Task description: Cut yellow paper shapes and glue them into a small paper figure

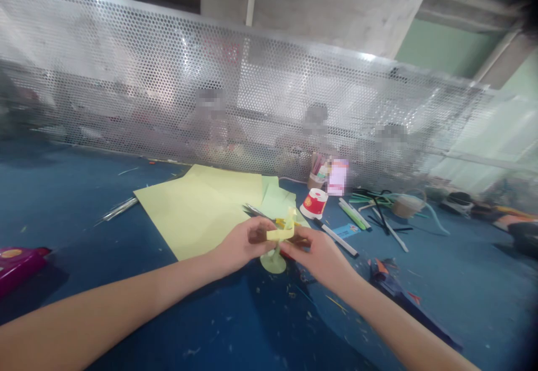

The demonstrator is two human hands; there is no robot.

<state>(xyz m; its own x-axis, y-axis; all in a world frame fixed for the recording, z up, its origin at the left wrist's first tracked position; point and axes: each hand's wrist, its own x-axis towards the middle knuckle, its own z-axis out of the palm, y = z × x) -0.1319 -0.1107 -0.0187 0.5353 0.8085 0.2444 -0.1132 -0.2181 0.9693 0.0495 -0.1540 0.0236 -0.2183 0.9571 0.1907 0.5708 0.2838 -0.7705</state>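
Observation:
My left hand point(246, 243) has its fingers closed on one end of a curled pale yellow paper strip point(281, 234). At the strip's other side, my right hand point(321, 252) grips it between thumb and fingers. Just below the fingertips is a pale green disc point(274, 263) with a short stem rising toward the strip; whether they are joined I cannot tell. Scissors point(256, 210) lie behind the hands, their yellow handles partly hidden. A large pale yellow paper sheet point(202, 208) is spread behind my left hand, beside light green paper point(282, 197).
A red and white paper cup point(314, 204) stands upside down behind my right hand. Markers point(352, 215), pipe cleaners point(380, 205) and a dark blue scrap point(403, 298) lie to the right. A magenta object point(19, 267) sits far left. A perforated metal screen point(168, 79) borders the blue table point(202, 326).

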